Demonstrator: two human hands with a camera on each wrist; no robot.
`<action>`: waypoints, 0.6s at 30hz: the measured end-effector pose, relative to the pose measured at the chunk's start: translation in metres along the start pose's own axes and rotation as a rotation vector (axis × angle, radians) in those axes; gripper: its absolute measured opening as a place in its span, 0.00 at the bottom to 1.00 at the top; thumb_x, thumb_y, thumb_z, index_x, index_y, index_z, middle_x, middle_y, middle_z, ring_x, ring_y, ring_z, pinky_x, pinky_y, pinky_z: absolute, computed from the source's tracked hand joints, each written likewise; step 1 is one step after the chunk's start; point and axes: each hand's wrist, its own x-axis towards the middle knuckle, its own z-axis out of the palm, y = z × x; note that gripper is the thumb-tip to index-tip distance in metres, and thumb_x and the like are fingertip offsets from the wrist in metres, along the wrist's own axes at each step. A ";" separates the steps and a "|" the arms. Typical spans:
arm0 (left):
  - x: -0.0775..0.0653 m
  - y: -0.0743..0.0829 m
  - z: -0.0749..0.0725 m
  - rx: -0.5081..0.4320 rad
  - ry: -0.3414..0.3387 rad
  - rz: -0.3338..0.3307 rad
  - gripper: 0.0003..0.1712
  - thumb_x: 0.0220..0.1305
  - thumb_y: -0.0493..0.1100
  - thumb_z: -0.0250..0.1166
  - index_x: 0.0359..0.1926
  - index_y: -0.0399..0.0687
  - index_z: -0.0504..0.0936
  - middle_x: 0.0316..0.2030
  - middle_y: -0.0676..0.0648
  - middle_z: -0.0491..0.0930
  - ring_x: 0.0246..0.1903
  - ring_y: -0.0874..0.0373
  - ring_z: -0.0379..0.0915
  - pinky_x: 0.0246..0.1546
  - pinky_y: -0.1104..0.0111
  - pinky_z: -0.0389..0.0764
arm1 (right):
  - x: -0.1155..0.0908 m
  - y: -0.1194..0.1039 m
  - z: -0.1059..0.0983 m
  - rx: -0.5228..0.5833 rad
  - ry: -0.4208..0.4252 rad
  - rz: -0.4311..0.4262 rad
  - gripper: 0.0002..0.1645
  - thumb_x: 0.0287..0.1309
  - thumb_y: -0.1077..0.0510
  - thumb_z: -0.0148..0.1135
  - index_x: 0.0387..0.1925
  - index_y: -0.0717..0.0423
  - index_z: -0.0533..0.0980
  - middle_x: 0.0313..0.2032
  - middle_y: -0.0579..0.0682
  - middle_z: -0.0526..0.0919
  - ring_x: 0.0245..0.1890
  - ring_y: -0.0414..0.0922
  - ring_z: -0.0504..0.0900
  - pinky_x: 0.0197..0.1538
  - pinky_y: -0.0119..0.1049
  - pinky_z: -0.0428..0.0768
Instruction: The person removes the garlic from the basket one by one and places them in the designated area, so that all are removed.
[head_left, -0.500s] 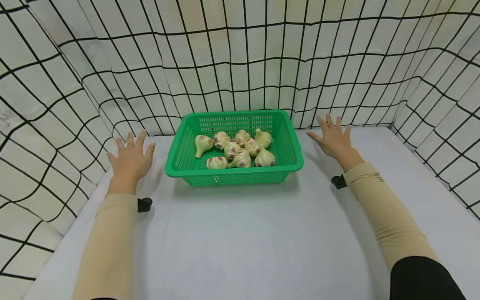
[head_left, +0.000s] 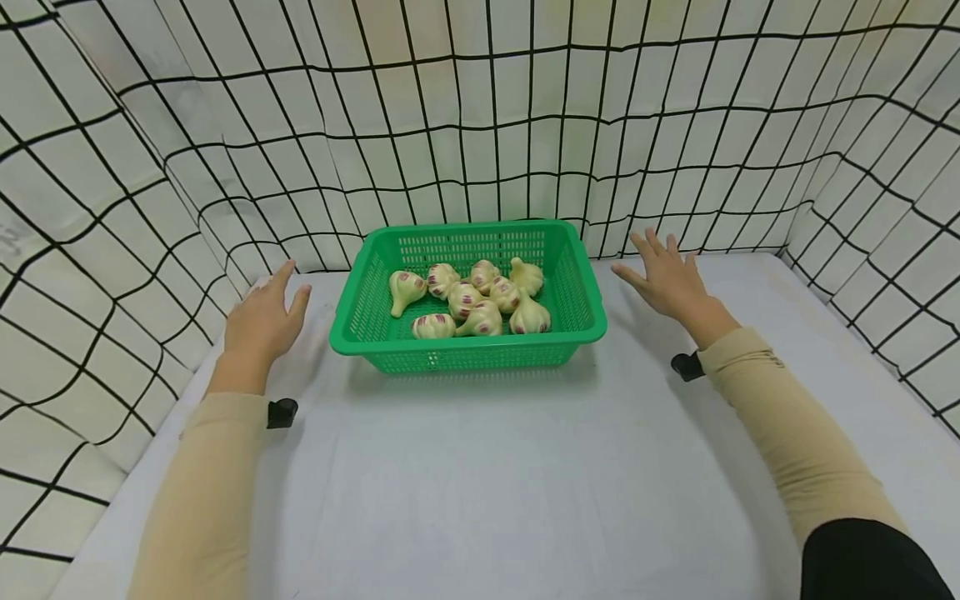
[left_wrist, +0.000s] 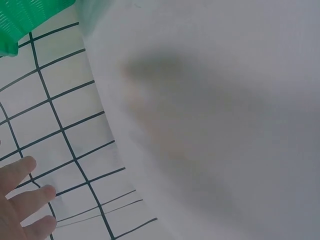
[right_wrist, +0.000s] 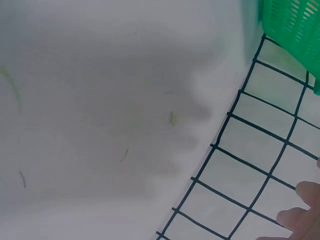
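Observation:
A green plastic basket (head_left: 465, 357) with slotted walls stands on the white table, holding several garlic bulbs (head_left: 480, 318) with purple streaks. To its left my left hand (head_left: 258, 327) is held over the table, fingers straight and pointing away from me, with nothing in it. On the other side my right hand (head_left: 667, 279) is raised with spread fingers, its thumb toward the basket's right rim. Neither hand touches the basket. In the left wrist view a corner of the basket (left_wrist: 35, 12) shows at top left; the right wrist view has it at top right (right_wrist: 292, 30).
A black-corded net (head_left: 525, 125) over white sheeting walls in the back and both sides. The white tabletop (head_left: 480, 483) stretches in front of the basket. Small green scraps (right_wrist: 172, 118) lie on the table below the right wrist.
Both hands have turned slightly; the left hand's fingers now overlap more in the head view. The right forearm has shifted a little to the right, the left forearm a little left. Basket and garlic are unmoved.

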 end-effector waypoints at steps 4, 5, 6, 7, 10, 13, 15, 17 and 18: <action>-0.002 0.003 -0.002 0.003 0.013 0.024 0.38 0.82 0.61 0.34 0.82 0.46 0.48 0.65 0.23 0.67 0.59 0.24 0.68 0.53 0.33 0.71 | -0.002 -0.003 -0.004 0.016 -0.011 -0.023 0.51 0.77 0.30 0.40 0.81 0.61 0.45 0.79 0.66 0.41 0.77 0.70 0.38 0.72 0.71 0.42; -0.003 0.004 -0.003 0.000 0.016 0.031 0.38 0.82 0.61 0.35 0.82 0.46 0.49 0.65 0.23 0.68 0.59 0.24 0.68 0.51 0.34 0.72 | -0.003 -0.003 -0.005 0.020 -0.014 -0.028 0.50 0.77 0.31 0.41 0.81 0.61 0.45 0.79 0.66 0.41 0.77 0.70 0.38 0.72 0.71 0.44; -0.003 0.005 -0.003 -0.004 0.019 0.038 0.38 0.82 0.61 0.35 0.81 0.46 0.49 0.66 0.24 0.68 0.59 0.24 0.68 0.51 0.34 0.72 | -0.004 -0.004 -0.006 0.026 -0.019 -0.031 0.50 0.77 0.31 0.41 0.81 0.61 0.45 0.79 0.66 0.41 0.77 0.71 0.39 0.72 0.71 0.45; -0.004 0.005 -0.003 -0.009 0.024 0.046 0.37 0.82 0.61 0.35 0.81 0.45 0.50 0.66 0.26 0.69 0.59 0.25 0.69 0.51 0.34 0.72 | -0.005 -0.005 -0.007 0.032 -0.023 -0.032 0.50 0.77 0.32 0.41 0.81 0.60 0.44 0.79 0.66 0.41 0.77 0.70 0.39 0.71 0.71 0.46; -0.005 0.008 -0.005 -0.018 0.032 0.067 0.37 0.82 0.60 0.36 0.81 0.45 0.51 0.66 0.27 0.69 0.60 0.25 0.68 0.52 0.35 0.72 | -0.008 -0.007 -0.011 0.057 -0.041 -0.032 0.50 0.77 0.31 0.41 0.82 0.58 0.43 0.80 0.66 0.40 0.77 0.69 0.40 0.70 0.71 0.50; -0.007 0.010 -0.007 -0.025 0.032 0.082 0.37 0.82 0.60 0.37 0.81 0.45 0.52 0.66 0.29 0.70 0.60 0.26 0.68 0.51 0.35 0.72 | -0.012 -0.009 -0.014 0.082 -0.049 -0.034 0.50 0.76 0.31 0.42 0.82 0.57 0.44 0.80 0.64 0.41 0.78 0.67 0.41 0.70 0.71 0.51; -0.008 0.011 -0.009 -0.029 0.020 0.088 0.38 0.82 0.61 0.36 0.81 0.45 0.53 0.66 0.29 0.71 0.60 0.26 0.68 0.51 0.35 0.72 | -0.014 -0.011 -0.017 0.087 -0.047 -0.041 0.50 0.76 0.31 0.43 0.82 0.57 0.45 0.80 0.64 0.42 0.78 0.67 0.43 0.71 0.70 0.52; -0.009 0.013 -0.010 -0.030 0.010 0.098 0.37 0.82 0.62 0.37 0.80 0.45 0.55 0.66 0.30 0.72 0.60 0.26 0.69 0.50 0.35 0.73 | -0.016 -0.014 -0.019 0.088 -0.045 -0.051 0.49 0.77 0.32 0.43 0.81 0.58 0.46 0.80 0.64 0.44 0.78 0.66 0.44 0.71 0.68 0.52; -0.009 0.014 -0.010 -0.032 0.000 0.102 0.38 0.82 0.62 0.37 0.80 0.45 0.55 0.66 0.30 0.72 0.60 0.26 0.69 0.49 0.36 0.73 | -0.017 -0.015 -0.020 0.088 -0.045 -0.056 0.49 0.77 0.32 0.43 0.81 0.58 0.47 0.80 0.64 0.45 0.78 0.66 0.45 0.72 0.67 0.52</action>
